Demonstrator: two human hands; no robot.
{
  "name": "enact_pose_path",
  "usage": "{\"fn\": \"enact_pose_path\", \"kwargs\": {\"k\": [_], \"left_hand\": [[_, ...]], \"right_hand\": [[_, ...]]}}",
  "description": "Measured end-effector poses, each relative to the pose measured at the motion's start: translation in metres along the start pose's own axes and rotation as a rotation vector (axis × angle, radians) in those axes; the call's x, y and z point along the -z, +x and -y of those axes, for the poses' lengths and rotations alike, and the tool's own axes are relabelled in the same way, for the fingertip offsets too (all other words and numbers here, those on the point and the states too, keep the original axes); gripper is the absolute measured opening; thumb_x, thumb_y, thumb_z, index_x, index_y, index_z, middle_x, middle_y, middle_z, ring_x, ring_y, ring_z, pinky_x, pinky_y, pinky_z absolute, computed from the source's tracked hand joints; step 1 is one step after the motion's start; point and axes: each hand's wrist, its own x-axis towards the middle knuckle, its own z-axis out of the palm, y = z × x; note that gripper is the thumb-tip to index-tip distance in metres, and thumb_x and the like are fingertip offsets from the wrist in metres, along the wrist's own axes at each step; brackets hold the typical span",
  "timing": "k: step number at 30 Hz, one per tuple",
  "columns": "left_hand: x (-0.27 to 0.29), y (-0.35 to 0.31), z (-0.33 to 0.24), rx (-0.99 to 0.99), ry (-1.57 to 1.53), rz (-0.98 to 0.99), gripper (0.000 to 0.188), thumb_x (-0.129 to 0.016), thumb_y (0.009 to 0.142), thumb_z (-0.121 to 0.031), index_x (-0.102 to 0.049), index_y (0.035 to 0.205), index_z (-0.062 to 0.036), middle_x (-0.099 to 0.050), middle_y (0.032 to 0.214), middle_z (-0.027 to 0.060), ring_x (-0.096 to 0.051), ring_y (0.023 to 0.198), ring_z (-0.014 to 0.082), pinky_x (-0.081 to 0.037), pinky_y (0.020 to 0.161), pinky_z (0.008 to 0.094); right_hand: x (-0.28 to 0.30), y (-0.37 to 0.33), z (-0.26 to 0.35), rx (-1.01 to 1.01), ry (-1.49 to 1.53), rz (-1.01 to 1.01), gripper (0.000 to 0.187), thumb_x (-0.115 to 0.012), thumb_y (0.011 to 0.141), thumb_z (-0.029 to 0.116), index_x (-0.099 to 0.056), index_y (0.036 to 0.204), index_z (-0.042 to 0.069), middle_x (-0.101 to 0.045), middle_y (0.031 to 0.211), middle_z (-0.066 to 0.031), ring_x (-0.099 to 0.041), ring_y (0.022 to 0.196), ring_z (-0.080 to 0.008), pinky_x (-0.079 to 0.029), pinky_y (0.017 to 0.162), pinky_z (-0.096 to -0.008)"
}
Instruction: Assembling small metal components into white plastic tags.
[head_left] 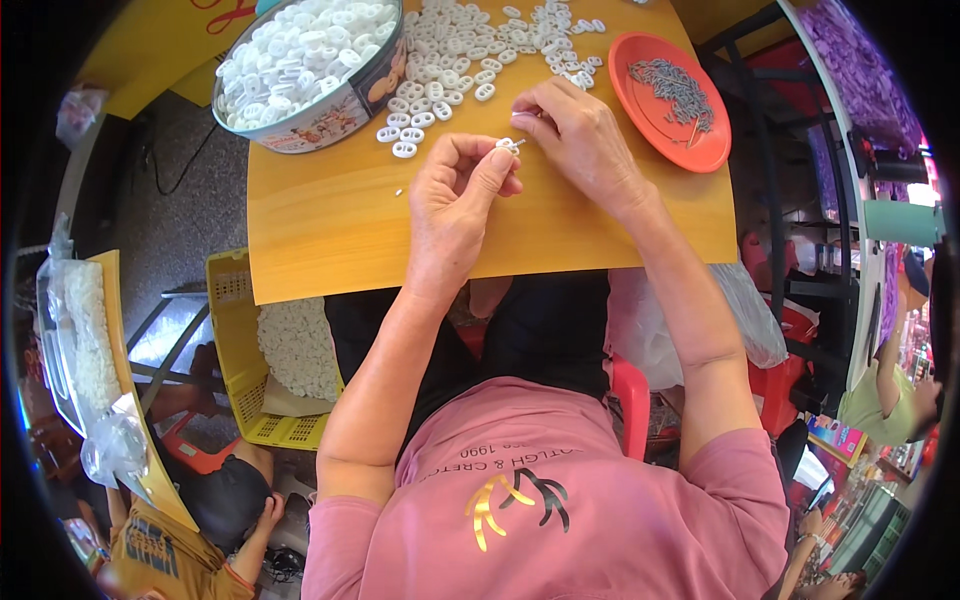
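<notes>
Over the wooden table, my left hand pinches a small white plastic piece between thumb and fingertips. A thin grey metal pin or screw sticks out of it to the right. Just right of it and a little farther away, my right hand is closed, thumb against index finger. Something small and pale shows at those fingertips, too small to name. Beyond both hands lie many loose white oval pieces with two holes each. A red plate to the right holds a heap of grey screws or pins.
A round tin heaped with white pieces stands at the table's far left. A tiny white bit lies on the table. Below left is a yellow crate with more pieces. Other people sit at the lower left and stand at the right.
</notes>
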Motion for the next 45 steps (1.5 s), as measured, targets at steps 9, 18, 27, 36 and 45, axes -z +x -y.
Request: {"fn": "enact_pose_path", "kwargs": {"k": [9, 18, 27, 36, 45], "left_hand": [[-0.001, 0.001, 0.000, 0.006, -0.037, -0.034, 0.014, -0.061, 0.097, -0.012, -0.058, 0.103, -0.0005, -0.066, 0.099, 0.0081, -0.063, 0.083, 0.0120, -0.050, 0.080, 0.0263], [0.002, 0.001, 0.002, -0.014, -0.110, 0.011, 0.013, -0.059, 0.097, -0.008, -0.059, 0.107, -0.0012, -0.065, 0.115, 0.0147, -0.064, 0.093, 0.0172, -0.050, 0.086, 0.0306], [0.003, 0.002, 0.002, 0.010, -0.102, -0.014, 0.013, -0.060, 0.096, -0.008, -0.059, 0.107, -0.0010, -0.065, 0.110, 0.0130, -0.063, 0.091, 0.0165, -0.049, 0.086, 0.0310], [0.000, 0.002, -0.001, -0.017, -0.141, -0.011, 0.014, -0.062, 0.095, -0.009, -0.059, 0.104, 0.0013, -0.064, 0.116, 0.0156, -0.065, 0.096, 0.0177, -0.052, 0.088, 0.0307], [0.001, 0.002, 0.001, 0.007, -0.150, 0.025, 0.014, -0.059, 0.097, -0.008, -0.059, 0.107, 0.0007, -0.066, 0.110, 0.0139, -0.064, 0.102, 0.0212, -0.050, 0.091, 0.0338]], "right_hand": [[0.015, -0.018, 0.020, -0.327, 0.708, -0.045, 0.021, -0.069, 0.090, 0.012, -0.068, 0.108, 0.001, -0.069, 0.096, -0.0054, -0.064, 0.083, -0.0095, -0.054, 0.071, -0.0248], [0.017, -0.024, 0.028, -0.572, 1.188, 0.006, 0.026, -0.066, 0.094, 0.015, -0.067, 0.114, 0.000, -0.069, 0.095, -0.0054, -0.065, 0.084, -0.0102, -0.056, 0.074, -0.0251], [0.024, -0.025, 0.034, -0.634, 1.309, -0.008, 0.025, -0.067, 0.092, 0.015, -0.068, 0.109, -0.003, -0.070, 0.096, -0.0086, -0.067, 0.085, -0.0135, -0.057, 0.075, -0.0277], [0.014, -0.026, 0.032, -0.411, 0.794, -0.089, 0.022, -0.067, 0.091, 0.008, -0.069, 0.111, 0.001, -0.069, 0.096, -0.0046, -0.065, 0.083, -0.0105, -0.054, 0.073, -0.0236], [0.016, -0.027, 0.034, -0.455, 0.922, 0.049, 0.025, -0.062, 0.095, 0.012, -0.066, 0.117, 0.000, -0.070, 0.097, -0.0083, -0.067, 0.090, -0.0121, -0.055, 0.076, -0.0244]]}}
